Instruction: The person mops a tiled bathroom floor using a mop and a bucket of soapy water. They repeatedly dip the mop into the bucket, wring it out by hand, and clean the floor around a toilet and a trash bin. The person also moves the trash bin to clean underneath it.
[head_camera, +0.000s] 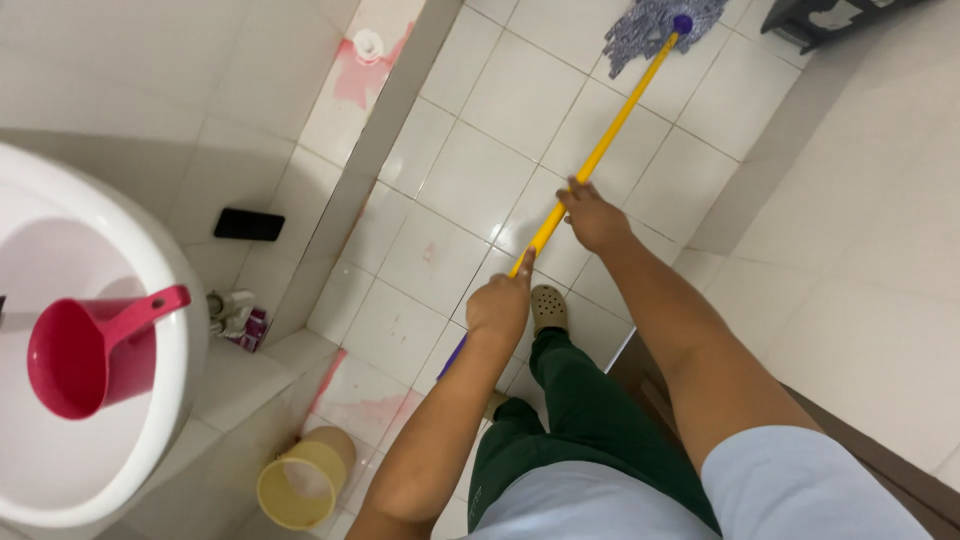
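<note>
Both hands (545, 262) grip mop (600, 145); yellow bin (300, 482) near.

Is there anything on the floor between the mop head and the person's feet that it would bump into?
Nothing visible does. The white floor tiles between the mop head and the beige shoe look bare. Both the left hand and right hand grip the yellow handle. A dark stool stands off to the side.

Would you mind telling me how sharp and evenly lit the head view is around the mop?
Head view: soft, even light; both hands, left hand and right hand, are sharp on the yellow mop handle; faint glare on the floor tiles; wide-angle bending curves the white basin at the edge.
</note>
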